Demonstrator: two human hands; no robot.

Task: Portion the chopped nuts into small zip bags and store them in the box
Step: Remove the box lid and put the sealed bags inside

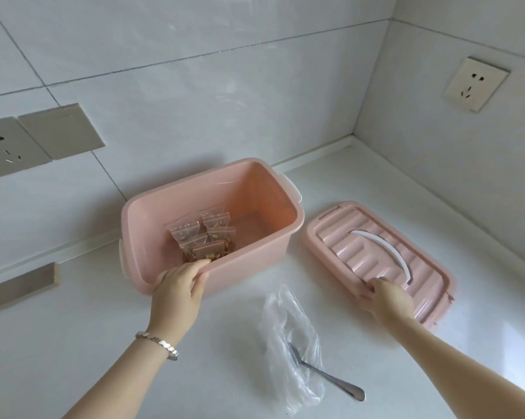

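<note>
Open pink box [255, 258] stands on the white table [73, 343] near the back wall, with several filled zip bags [206, 237] of chopped nuts piled at its left end and the right half of its floor bare. Left hand [179, 285] holds the box at the near wall, close to the left corner. Its fingers [202, 263] are hooked over the rim and the thumb is pressed on the outside. The lid [339, 234] lies flat on the table just right of the box, apart from it, top side up with its white handle [388, 249] showing. Right hand [388, 300] is at the lid's near-left edge, fingers [368, 287] curled onto that edge. How far they wrap under is hidden by the back of the hand. Key relation: the box's long axis runs near-left to far-right, while the lid's runs far-left to near-right, so the two are crossed. The right hand is the nearer one to the lid and already on it, while the left steadies the box. Portioning looks finished, and closing looks like the step in hand. The lid would likely need lifting, carrying left over the opening and turning to line up with the rim. An empty clear plastic bag [288, 343] and a metal spoon [330, 379] lie on the table near the person, between the two arms
</note>
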